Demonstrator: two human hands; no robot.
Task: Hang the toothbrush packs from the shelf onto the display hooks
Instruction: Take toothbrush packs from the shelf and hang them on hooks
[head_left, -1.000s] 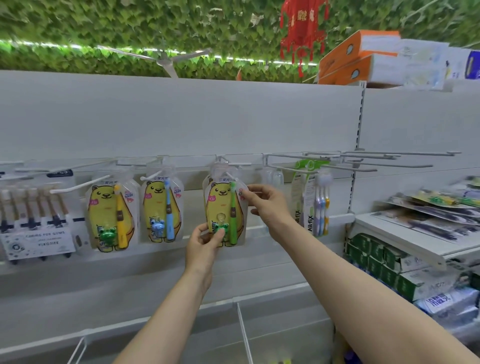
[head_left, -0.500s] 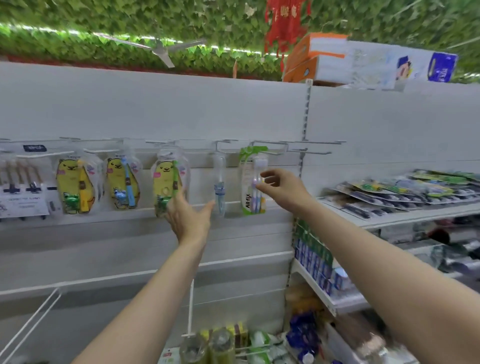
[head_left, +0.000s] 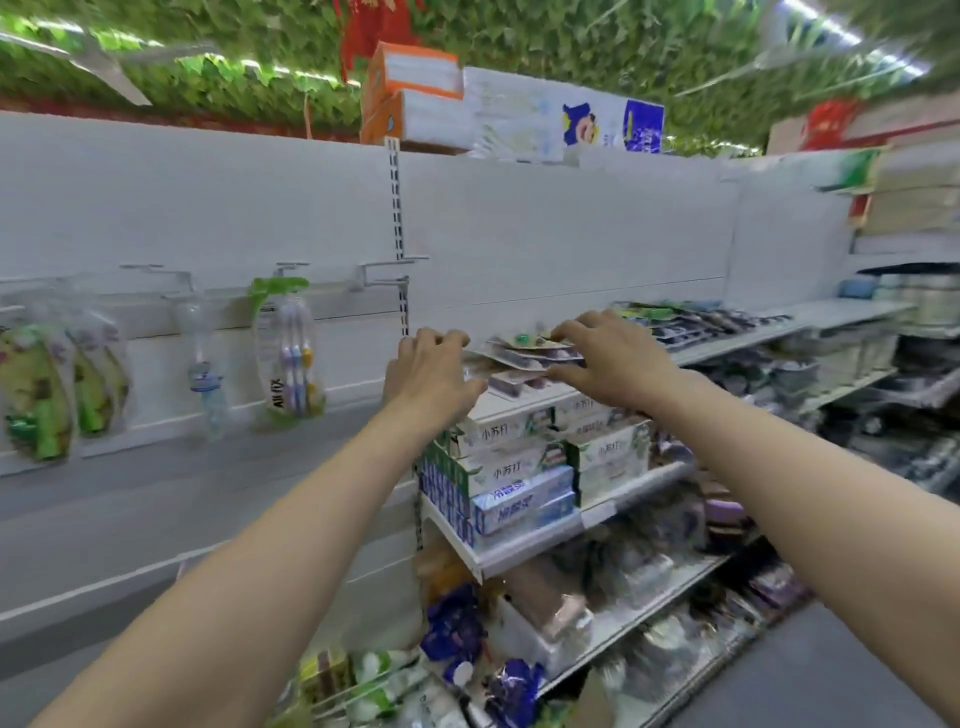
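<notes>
The white back panel runs the width of the view, smooth and matte, with a slotted metal upright dividing it. On the right a white shelf juts from it, and stacked toothpaste boxes, glossy cardboard in green, white and blue, fill the tier below.

The toothbrush packs lie flat at the shelf's left end in a loose, fanned pile of thin plastic blister cards. More flat packs trail along the shelf to the right.

The right hand arches over the pile's right side, fingers above the top pack and thumb against a lower one. The left hand sits knuckles-up at the pile's left edge, fingers curled. Blur hides whether either hand actually grasps a pack.

On the left a three-brush pack with a green header, a clear single pack and yellow-green pouches hang from the rail. Bare wire display hooks stick out just left of the upright, above the left hand.
</notes>
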